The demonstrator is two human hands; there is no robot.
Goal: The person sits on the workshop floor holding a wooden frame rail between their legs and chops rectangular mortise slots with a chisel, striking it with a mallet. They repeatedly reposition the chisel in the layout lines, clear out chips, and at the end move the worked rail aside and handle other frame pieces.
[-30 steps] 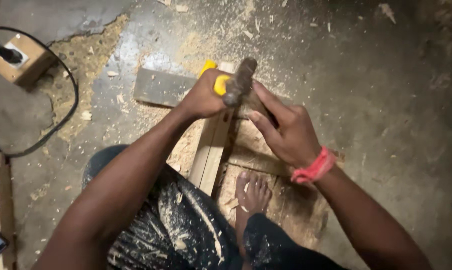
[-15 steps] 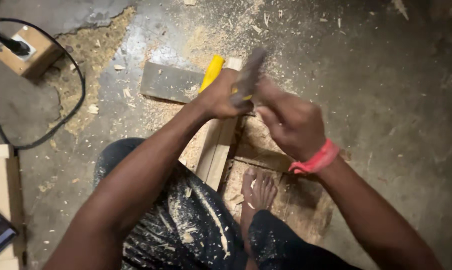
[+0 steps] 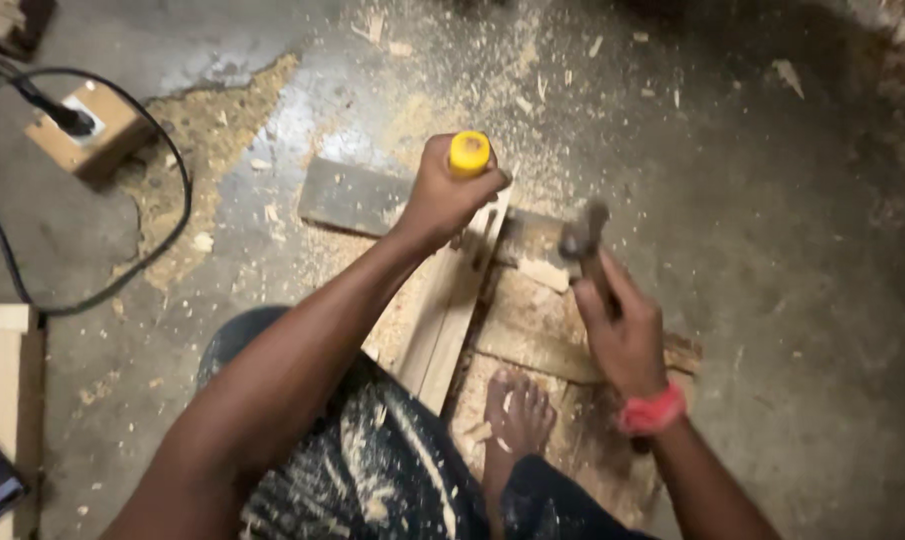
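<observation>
The yellow-handled chisel (image 3: pixel 469 153) stands upright in your left hand (image 3: pixel 442 195), fingers wrapped tight round its handle, its lower end hidden against the pale wooden strip (image 3: pixel 442 320) that runs back towards your lap. Your right hand (image 3: pixel 620 335), with a red wristband (image 3: pixel 652 410), has its fingers clamped on the hammer (image 3: pixel 582 245), whose head is raised just right of the chisel. The strip lies across a darker plank (image 3: pixel 352 195) on the floor (image 3: pixel 772 250), amid sawdust. Your bare foot (image 3: pixel 517 415) rests on the boards (image 3: pixel 532 330) below. A black cable (image 3: pixel 162 150) loops at left
</observation>
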